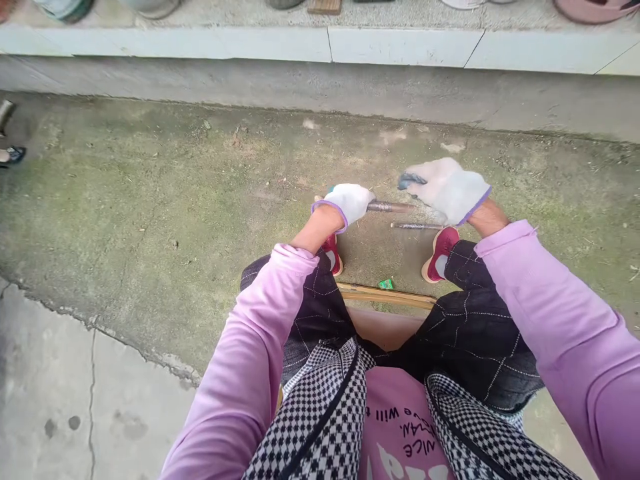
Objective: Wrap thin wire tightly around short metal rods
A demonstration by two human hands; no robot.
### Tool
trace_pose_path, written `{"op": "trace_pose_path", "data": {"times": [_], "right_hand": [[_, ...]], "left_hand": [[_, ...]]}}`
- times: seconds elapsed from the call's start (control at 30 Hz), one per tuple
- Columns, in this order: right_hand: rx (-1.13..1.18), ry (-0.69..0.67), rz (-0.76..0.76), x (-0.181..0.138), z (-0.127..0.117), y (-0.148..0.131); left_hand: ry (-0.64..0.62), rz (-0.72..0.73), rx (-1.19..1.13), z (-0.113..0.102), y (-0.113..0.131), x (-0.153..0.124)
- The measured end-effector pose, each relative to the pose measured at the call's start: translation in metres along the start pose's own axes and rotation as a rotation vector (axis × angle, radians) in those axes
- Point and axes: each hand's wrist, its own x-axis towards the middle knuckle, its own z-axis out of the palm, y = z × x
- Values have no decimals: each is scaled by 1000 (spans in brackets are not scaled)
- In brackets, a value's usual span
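Note:
Both hands wear white knit gloves with purple cuffs. My left hand (349,202) is closed round a thin brown stick (393,207), whose bare end sticks out to the right; its near part looks wrapped in something dark and shiny. My right hand (443,189) is just above and right of that end, apart from it. Its grey-tipped fingers are curled together and a little blurred; what they hold, if anything, is hidden. Below it, a second thin rod (416,226) with a pale tip lies near my right shoe (441,253).
A small green packet (386,284) lies by a wooden bar (387,294) between my knees. A tiled ledge (400,48) with pots, such as a pink basin (595,9), runs along the far side. At far left, another person's shoe (14,156) shows on the mossy concrete (165,200).

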Motion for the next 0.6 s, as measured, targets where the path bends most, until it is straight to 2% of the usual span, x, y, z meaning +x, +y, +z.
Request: {"op": "trace_pose_path", "data": {"times": [0.1, 0.2, 0.3, 0.37, 0.47, 0.53, 0.6], "right_hand": [[128, 53, 91, 1, -5, 27], [287, 38, 113, 1, 5, 40], [407, -4, 139, 1, 19, 29], [399, -12, 95, 1, 28, 9], [208, -37, -63, -3, 31, -25], [103, -75, -140, -7, 27, -40], [61, -86, -146, -9, 17, -42]], "left_hand": [[32, 133, -103, -5, 8, -1], [54, 151, -393, -16, 7, -4], [62, 69, -763, -22, 3, -6], [111, -15, -898, -24, -1, -4], [224, -165, -823, -23, -12, 3], [258, -213, -583, -18, -19, 7], [222, -205, -302, -11, -21, 9]]}}
